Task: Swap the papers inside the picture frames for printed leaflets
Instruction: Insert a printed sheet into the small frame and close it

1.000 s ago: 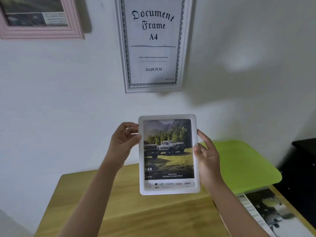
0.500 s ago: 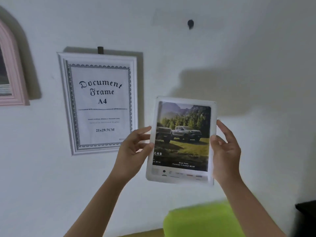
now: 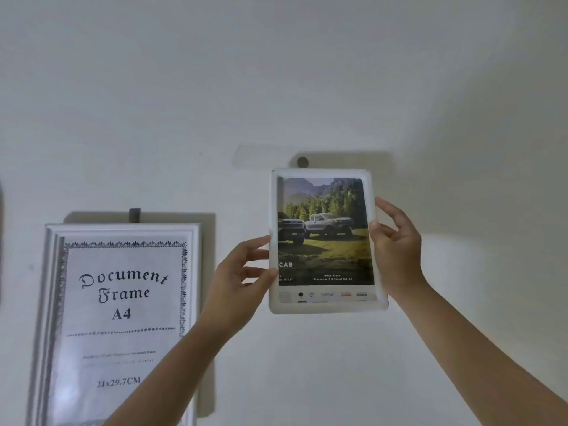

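I hold a small white picture frame [image 3: 325, 241] upright against the white wall, its top edge just under a dark wall hook [image 3: 302, 162]. Inside it is a printed leaflet showing two pickup trucks in front of a forest. My left hand [image 3: 242, 272] grips the frame's left edge and my right hand [image 3: 395, 247] grips its right edge. To the left hangs a larger white frame [image 3: 120, 321] from its own hook [image 3: 134, 214], holding a paper that reads "Document Frame A4".
The white wall [image 3: 307, 72] fills the view. A faint rectangular strip of tape [image 3: 261, 155] sits on it left of the dark hook. A dark blur touches the far left edge.
Both hands have raised the small frame up the wall to just under the dark hook. My view has tilted upward, so the table, the green seat and the pink frame have dropped out of sight.
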Available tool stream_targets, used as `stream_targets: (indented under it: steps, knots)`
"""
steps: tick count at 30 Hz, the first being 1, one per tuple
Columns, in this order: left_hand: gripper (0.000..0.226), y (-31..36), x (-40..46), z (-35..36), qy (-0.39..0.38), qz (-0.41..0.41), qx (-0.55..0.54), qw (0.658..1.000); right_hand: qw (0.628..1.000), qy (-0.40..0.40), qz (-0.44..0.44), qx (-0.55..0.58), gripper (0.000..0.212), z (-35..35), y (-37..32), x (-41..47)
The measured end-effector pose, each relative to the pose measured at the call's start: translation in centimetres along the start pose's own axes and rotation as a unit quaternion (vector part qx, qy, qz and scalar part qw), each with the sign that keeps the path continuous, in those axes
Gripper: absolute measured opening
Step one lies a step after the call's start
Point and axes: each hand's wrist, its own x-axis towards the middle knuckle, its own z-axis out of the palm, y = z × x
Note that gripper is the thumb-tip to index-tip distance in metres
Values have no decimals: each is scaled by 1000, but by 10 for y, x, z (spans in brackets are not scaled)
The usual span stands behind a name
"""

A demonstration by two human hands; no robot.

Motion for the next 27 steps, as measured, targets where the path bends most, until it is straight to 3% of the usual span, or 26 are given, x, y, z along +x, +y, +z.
stream_targets:
  steps: [9, 18, 27]
  knots:
    - [39, -11, 34, -7, 20, 10, 38, 999, 998, -52, -26, -9, 35, 27, 26, 40]
    - [48, -35, 31, -5, 29, 36, 82, 996, 989, -18, -103, -109, 42, 27, 57, 24]
    - [61, -48, 18, 3, 44, 67, 136, 987, 978, -1, -104, -179, 56, 28, 64, -4]
